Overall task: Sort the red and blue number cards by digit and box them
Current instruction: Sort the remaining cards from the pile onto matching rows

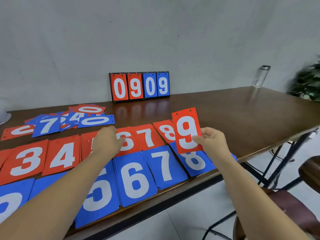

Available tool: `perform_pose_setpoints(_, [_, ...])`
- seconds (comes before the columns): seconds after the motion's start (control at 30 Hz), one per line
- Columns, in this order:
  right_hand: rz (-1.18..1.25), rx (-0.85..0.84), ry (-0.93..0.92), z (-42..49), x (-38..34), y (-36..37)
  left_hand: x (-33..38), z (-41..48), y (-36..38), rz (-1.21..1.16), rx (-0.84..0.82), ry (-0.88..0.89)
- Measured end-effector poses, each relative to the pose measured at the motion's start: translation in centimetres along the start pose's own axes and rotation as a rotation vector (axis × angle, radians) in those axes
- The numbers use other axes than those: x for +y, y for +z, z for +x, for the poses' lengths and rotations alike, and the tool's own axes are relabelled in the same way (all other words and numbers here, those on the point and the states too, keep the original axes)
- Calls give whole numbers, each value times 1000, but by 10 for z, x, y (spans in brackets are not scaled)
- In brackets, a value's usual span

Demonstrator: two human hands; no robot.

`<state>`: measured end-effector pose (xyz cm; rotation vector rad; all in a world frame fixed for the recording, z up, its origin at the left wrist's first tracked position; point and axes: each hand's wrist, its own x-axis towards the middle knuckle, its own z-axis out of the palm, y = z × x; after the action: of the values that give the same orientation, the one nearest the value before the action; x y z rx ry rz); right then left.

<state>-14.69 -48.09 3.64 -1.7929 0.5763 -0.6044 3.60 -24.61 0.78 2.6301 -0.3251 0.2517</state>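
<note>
- At the far left, a loose heap of cards (69,118), red and blue, lies jumbled on the brown table (242,115), with a blue 7 and two 0s showing on top.
- Nearer, the red row (62,158) reads 3, 4, then 6, 7, 8. Just near of it the blue row (133,181) shows 5, 6, 7, 8 along the table's near edge.
- The left hand (108,140) lies knuckles-up on the red row, covering the pile between the 4 and the 6, fingertips at the 6 — whether it grips a card cannot be told from this angle.
- Far centre, a scoreboard stand (139,86) reading 0909 stands by the wall.
- The right hand (213,141) pinches the red 9 card (187,131) by its right edge — thumb on the face, fingers behind. The card is raised, nearly upright, in front of the red 8 and blue 8.
- Far right, a clear bottle (260,77) stands near the table's far edge.
</note>
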Motion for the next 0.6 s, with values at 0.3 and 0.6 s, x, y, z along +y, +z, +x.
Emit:
perform_pose_setpoints(0.3, [-79,-4,24,31,11,-20,21,-11,2,-12,2,34])
perform_pose_setpoints(0.6, [-168,-43,111,129,19,-30,49,-22,12,-64,10,-33])
